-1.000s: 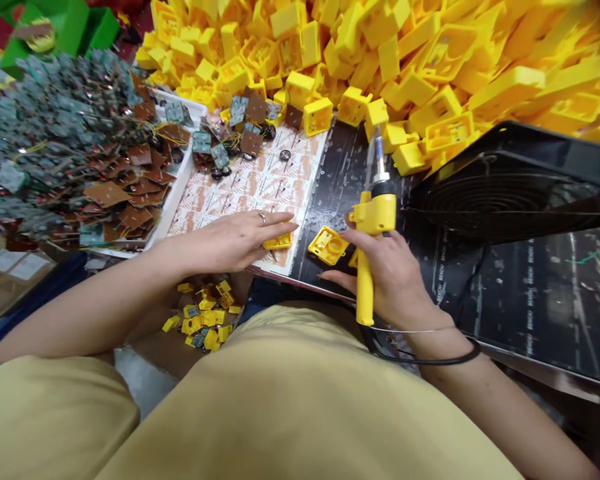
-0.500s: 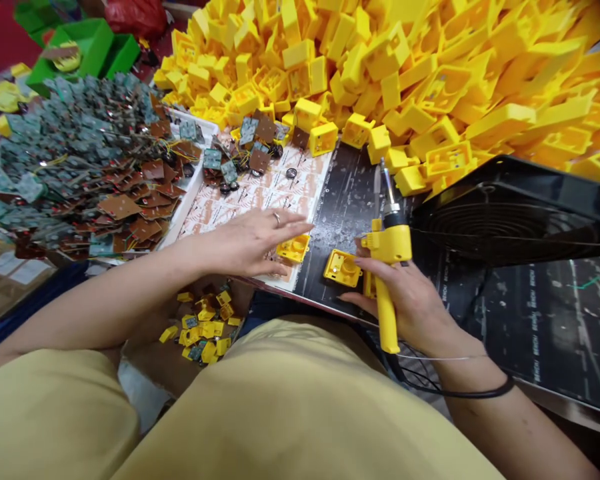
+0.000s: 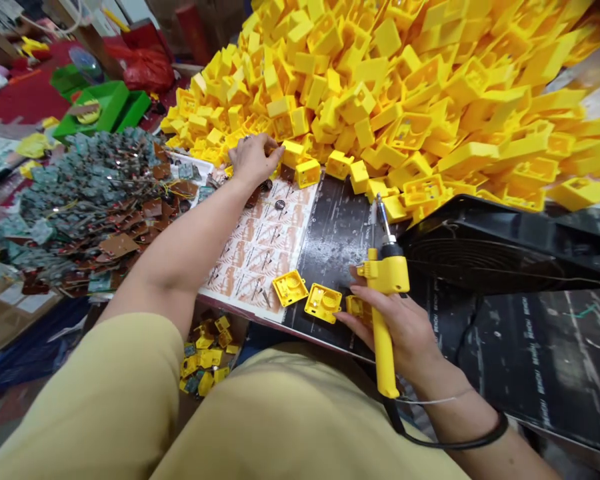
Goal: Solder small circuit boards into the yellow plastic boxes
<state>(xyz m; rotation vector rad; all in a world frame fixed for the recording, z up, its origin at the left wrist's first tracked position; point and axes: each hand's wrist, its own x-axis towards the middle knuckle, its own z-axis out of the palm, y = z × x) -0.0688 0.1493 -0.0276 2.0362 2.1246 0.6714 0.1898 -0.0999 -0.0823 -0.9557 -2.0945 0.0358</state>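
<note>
In my right hand (image 3: 405, 327) is a yellow soldering gun (image 3: 386, 333), its metal tip pointing away from me. The fingers wrap its handle, and the fingertips rest by a yellow plastic case (image 3: 359, 308) partly hidden behind them. Two more open yellow cases, one at the board edge (image 3: 290, 288) and one beside it (image 3: 324, 302), lie hollow side up. My left hand (image 3: 254, 157) is stretched out to the near edge of the yellow pile, over the circuit boards there. Its fingers are bent together, and what they hold, if anything, is hidden.
A big heap of yellow cases (image 3: 370, 87) fills the back. Circuit boards (image 3: 95, 193) are piled at left in a white tray (image 3: 193, 160). A black fan (image 3: 510, 247) stands at right. Below the table edge, a box holds yellow cases (image 3: 207, 357). Green bins (image 3: 97, 110) sit far left.
My left hand has left the yellow case near the table edge and moved forward to the boards by the pile. The view has shifted; my right hand still holds the soldering gun.
</note>
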